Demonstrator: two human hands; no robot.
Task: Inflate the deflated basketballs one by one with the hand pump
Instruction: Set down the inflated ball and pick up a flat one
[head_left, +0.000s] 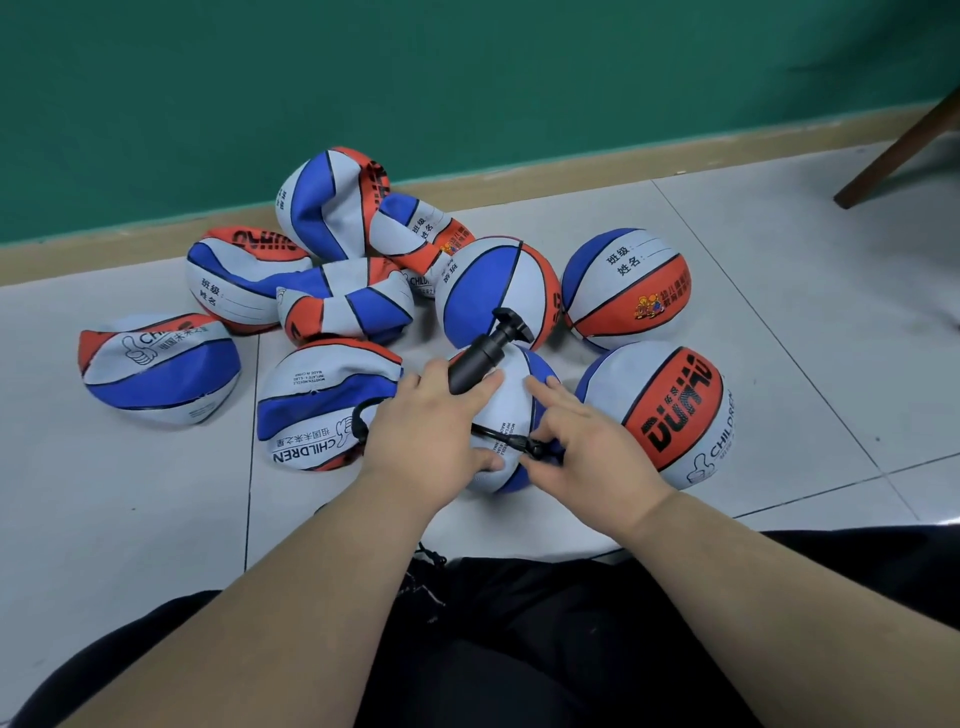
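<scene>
A white-and-blue basketball (511, 400) lies on the floor tiles just in front of my knees. My left hand (431, 436) rests on its left side and holds the black hand pump (475, 361) between its fingers, handle pointing up and away. The pump's thin black hose (493, 434) runs across the ball to its needle end (532, 448). My right hand (587, 441) pinches that end against the ball, index finger stretched over the top. Three round, inflated balls (660, 410) (626, 288) (498, 291) sit to the right and behind. Several crumpled deflated balls (156, 369) are heaped to the left.
A green wall (467, 78) with a tan skirting strip runs behind the heap. A wooden chair leg (893, 150) slants in at the upper right. My dark trousers (519, 649) fill the bottom of the view. Pale floor tiles (779, 234) spread to the right.
</scene>
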